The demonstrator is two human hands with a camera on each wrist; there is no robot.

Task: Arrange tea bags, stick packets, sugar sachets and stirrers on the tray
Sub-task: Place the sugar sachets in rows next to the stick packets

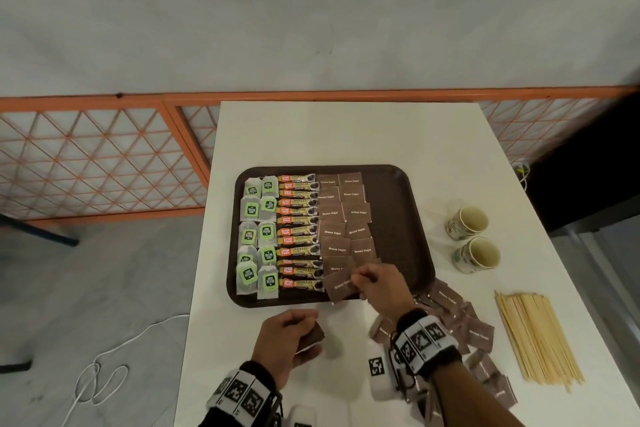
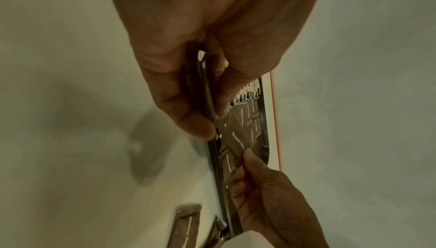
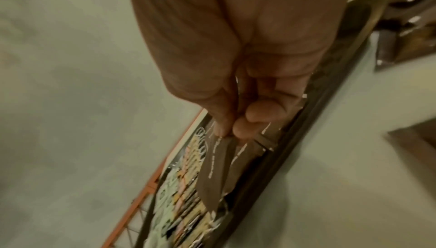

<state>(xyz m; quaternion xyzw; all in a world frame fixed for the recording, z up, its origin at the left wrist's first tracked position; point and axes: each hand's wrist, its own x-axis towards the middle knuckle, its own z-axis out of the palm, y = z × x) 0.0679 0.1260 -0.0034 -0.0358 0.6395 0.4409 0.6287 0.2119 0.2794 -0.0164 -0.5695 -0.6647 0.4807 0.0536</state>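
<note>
A dark brown tray point(image 1: 408, 211) lies on the white table. It carries green-tagged tea bags point(image 1: 258, 236) at its left, orange stick packets point(image 1: 299, 232) in the middle and brown sugar sachets point(image 1: 343, 215) to their right. My right hand point(image 1: 375, 282) pinches one brown sugar sachet point(image 1: 343, 288) point(image 3: 213, 168) low over the tray's near edge. My left hand point(image 1: 294, 333) point(image 2: 200, 88), in front of the tray, grips a small stack of sachets point(image 1: 315, 336) point(image 2: 207, 91). Wooden stirrers point(image 1: 536, 336) lie in a bundle on the table at the right.
A loose heap of brown sachets point(image 1: 460, 322) lies right of my right wrist. Two paper cups point(image 1: 471, 239) stand right of the tray. An orange lattice fence point(image 1: 104, 156) runs behind the table, and a white cable point(image 1: 104, 374) lies on the floor at the left.
</note>
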